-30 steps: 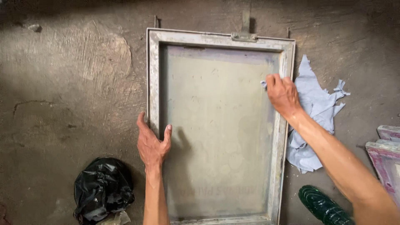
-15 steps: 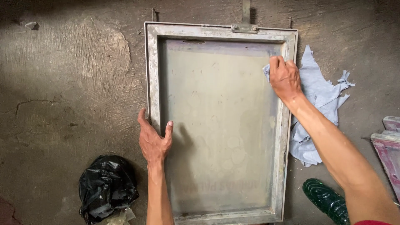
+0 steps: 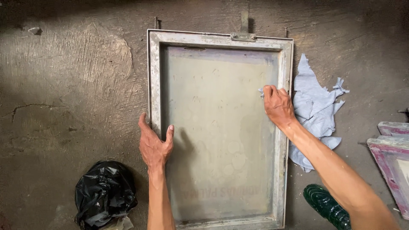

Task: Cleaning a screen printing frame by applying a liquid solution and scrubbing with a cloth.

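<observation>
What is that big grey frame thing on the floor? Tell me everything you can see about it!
The big rectangular grey metal frame holds a pale greenish mesh screen stretched inside it. It looks worn and stained, with faint round marks and mirrored lettering low on the mesh. It rests flat against the rough concrete surface, its top edge under a small metal clamp. The left hand grips its left rail, and the right hand presses a bit of light blue cloth onto the mesh near the right rail.

Frame [image 3: 219,40] lies between bag [image 3: 104,194] left and cloth [image 3: 315,106] right.
</observation>
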